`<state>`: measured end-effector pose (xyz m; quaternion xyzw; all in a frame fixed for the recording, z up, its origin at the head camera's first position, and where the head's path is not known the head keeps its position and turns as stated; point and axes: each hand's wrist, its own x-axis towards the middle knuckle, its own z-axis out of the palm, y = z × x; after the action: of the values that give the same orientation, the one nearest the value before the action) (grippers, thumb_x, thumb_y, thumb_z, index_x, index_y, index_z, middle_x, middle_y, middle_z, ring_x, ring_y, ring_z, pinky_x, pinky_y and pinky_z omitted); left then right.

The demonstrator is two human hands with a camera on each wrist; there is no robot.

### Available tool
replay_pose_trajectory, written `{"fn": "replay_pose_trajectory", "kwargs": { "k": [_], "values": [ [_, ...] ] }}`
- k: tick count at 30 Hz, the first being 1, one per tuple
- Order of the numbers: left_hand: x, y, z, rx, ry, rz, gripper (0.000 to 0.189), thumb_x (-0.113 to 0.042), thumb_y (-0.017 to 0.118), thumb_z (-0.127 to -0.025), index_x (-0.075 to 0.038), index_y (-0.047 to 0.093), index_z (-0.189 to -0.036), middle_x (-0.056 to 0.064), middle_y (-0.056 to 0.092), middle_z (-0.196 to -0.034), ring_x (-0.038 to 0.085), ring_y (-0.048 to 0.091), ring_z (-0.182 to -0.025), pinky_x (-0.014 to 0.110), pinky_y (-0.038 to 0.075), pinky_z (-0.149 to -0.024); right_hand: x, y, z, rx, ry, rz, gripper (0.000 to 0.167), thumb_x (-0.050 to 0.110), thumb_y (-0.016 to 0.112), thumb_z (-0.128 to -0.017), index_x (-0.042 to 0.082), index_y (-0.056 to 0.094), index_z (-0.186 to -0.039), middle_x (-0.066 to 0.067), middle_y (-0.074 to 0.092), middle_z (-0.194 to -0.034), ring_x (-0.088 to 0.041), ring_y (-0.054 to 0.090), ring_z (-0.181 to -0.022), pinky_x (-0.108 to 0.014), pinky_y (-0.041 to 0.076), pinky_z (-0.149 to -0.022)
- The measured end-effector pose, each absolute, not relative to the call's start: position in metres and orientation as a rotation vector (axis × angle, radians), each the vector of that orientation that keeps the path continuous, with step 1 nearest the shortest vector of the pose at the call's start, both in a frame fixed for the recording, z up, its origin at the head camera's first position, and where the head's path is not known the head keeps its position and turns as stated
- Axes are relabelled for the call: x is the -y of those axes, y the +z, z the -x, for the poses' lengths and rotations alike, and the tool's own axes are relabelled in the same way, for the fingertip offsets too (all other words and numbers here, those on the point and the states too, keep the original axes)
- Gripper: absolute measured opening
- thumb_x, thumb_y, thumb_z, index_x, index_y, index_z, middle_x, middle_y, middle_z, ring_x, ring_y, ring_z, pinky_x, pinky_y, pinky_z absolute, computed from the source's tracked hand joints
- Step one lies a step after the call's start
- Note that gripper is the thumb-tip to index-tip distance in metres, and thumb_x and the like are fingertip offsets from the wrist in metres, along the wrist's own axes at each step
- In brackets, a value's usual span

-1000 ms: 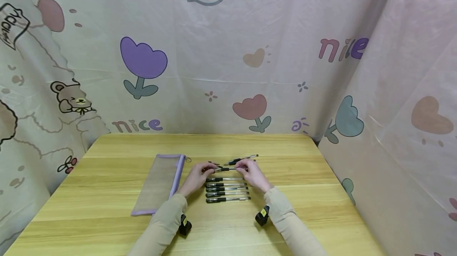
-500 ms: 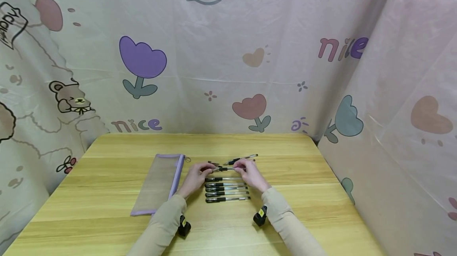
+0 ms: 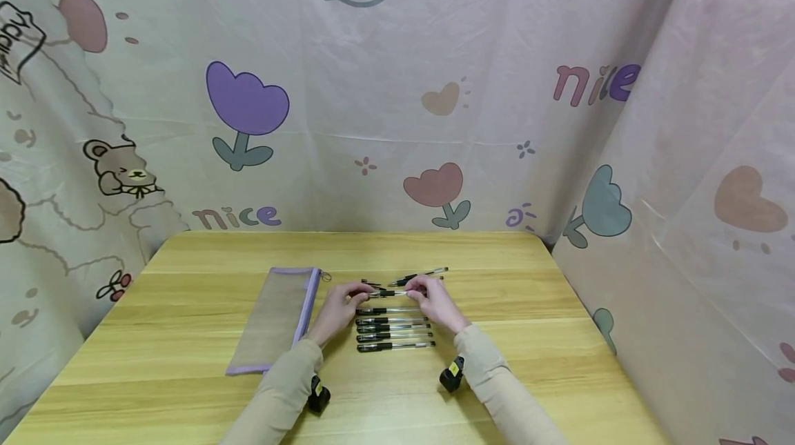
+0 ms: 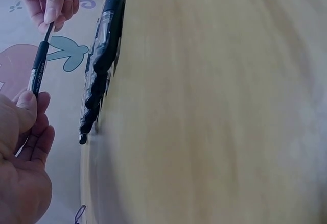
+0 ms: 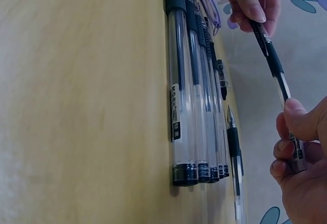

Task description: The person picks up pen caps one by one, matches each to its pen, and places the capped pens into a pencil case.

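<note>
Head view, wood-grain tbl w/ pens, tulip-print cloth in bkgd

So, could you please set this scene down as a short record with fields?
Left grip: pinches a gel pen by its cap end
Right grip: holds the same pen near its rear end
Pen row: five more gel pens, side by side, nearer the person
Beyond row: an uncapped gel pen, tip exposed
Left of row: a mesh pencil pouch with lavender trim, lying flat
Surface: a wood-grain table

The pouch lies on the table — left of the pens.
</note>
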<state>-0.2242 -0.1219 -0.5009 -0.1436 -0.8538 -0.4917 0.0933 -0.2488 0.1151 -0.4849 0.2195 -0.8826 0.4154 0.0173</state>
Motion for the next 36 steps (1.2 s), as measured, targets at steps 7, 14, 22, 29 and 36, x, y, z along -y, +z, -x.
{"fn": "replay_pose_trajectory", "kwargs": {
  "k": [7, 14, 22, 29, 36],
  "values": [
    [0.1232, -0.5016, 0.2229, 2.521, -1.439, 0.459, 0.019, -0.002, 0.064, -0.095, -0.005, 0.075, -0.110, 0.011, 0.076, -0.109, 0.027, 0.071, -0.100, 0.041, 0.058, -0.089, -0.1137, -0.4831, 0.2478, 2.744, 1.318, -0.656, 0.010, 0.001, 0.063, -0.095, 0.002, 0.069, -0.103, -0.010, 0.070, -0.096, -0.014, 0.060, -0.084, -0.020, 0.051, -0.074],
    [0.1237, -0.5005, 0.2203, 2.530, -1.442, 0.462, 0.019, -0.003, 0.063, -0.096, -0.005, 0.074, -0.111, 0.008, 0.076, -0.107, 0.024, 0.070, -0.100, 0.038, 0.057, -0.088, -0.1140, -0.4836, 0.2486, 2.743, 1.326, -0.655, 0.010, 0.001, 0.063, -0.095, 0.002, 0.070, -0.102, -0.009, 0.070, -0.094, -0.012, 0.059, -0.082, -0.019, 0.051, -0.072],
    [0.1229, -0.5016, 0.2189, 2.496, -1.412, 0.494, 0.018, -0.002, 0.064, -0.096, -0.004, 0.074, -0.111, 0.010, 0.076, -0.108, 0.026, 0.071, -0.101, 0.039, 0.058, -0.089, -0.1150, -0.4828, 0.2490, 2.746, 1.336, -0.649, 0.010, 0.001, 0.063, -0.095, 0.001, 0.069, -0.102, -0.011, 0.070, -0.095, -0.012, 0.058, -0.080, -0.019, 0.049, -0.070],
    [0.1234, -0.5039, 0.2205, 2.459, -1.361, 0.526, 0.017, -0.002, 0.065, -0.094, -0.006, 0.074, -0.109, 0.008, 0.076, -0.104, 0.025, 0.071, -0.096, 0.036, 0.058, -0.085, -0.1149, -0.4811, 0.2495, 2.751, 1.364, -0.656, 0.011, 0.002, 0.062, -0.096, 0.001, 0.070, -0.104, -0.012, 0.071, -0.097, -0.013, 0.059, -0.082, -0.020, 0.050, -0.071],
    [0.1253, -0.5025, 0.2235, 2.515, -1.421, 0.483, 0.018, -0.005, 0.066, -0.094, -0.007, 0.075, -0.110, 0.010, 0.076, -0.110, 0.028, 0.071, -0.104, 0.045, 0.056, -0.095, -0.1172, -0.4832, 0.2513, 2.764, 1.379, -0.671, 0.011, 0.005, 0.062, -0.097, 0.003, 0.070, -0.105, -0.011, 0.071, -0.099, -0.015, 0.060, -0.084, -0.021, 0.050, -0.071]
  ]
}}
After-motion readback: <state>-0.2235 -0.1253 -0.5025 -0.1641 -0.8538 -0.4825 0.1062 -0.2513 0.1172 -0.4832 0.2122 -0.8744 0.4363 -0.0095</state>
